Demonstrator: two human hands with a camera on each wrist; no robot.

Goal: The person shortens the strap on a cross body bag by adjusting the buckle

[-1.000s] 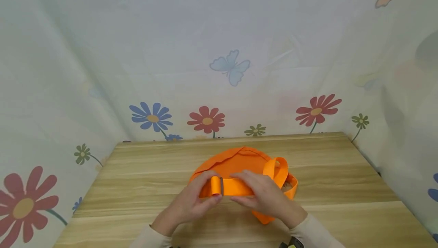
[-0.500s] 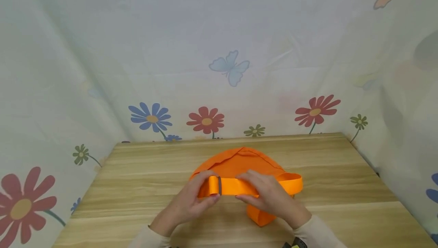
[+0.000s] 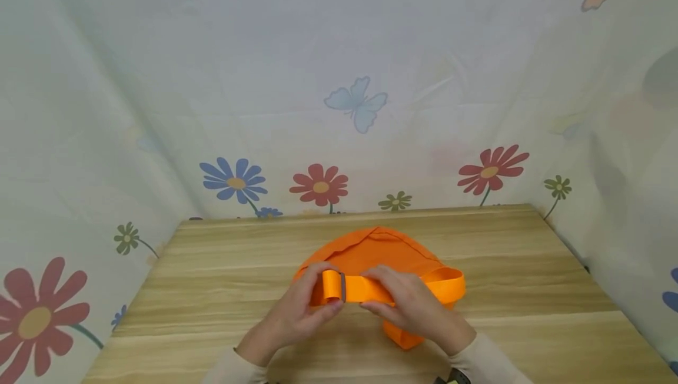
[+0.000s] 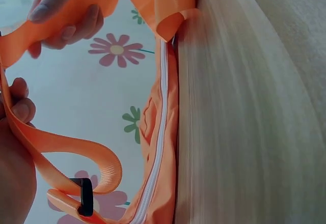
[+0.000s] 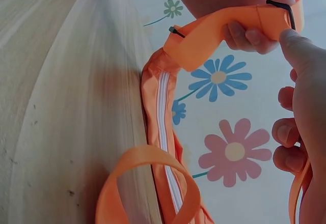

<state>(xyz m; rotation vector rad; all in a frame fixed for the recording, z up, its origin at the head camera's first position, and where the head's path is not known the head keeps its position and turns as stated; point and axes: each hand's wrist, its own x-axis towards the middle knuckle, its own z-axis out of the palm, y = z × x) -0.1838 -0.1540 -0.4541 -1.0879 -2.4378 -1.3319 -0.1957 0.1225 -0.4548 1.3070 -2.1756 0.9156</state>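
An orange cloth bag lies on the table behind the two hands, its white zipper showing in the left wrist view. Between the hands its orange strap is held up, threaded through a dark slider buckle. My left hand pinches the looped strap at the buckle, thumb below and fingers above. To the right of it, my right hand grips the same strap between thumb and fingers. Lower in the left wrist view hangs another black buckle on the strap.
A wood-grain tabletop bears the bag. Behind and beside it hangs a white curtain printed with flowers and butterflies. A loose strap loop curves out to the right of my right hand.
The strap loop that stood up behind my right hand now bends out to the right, lower down. My right hand shifted slightly right, then back left. The left hand stays nearly in place.
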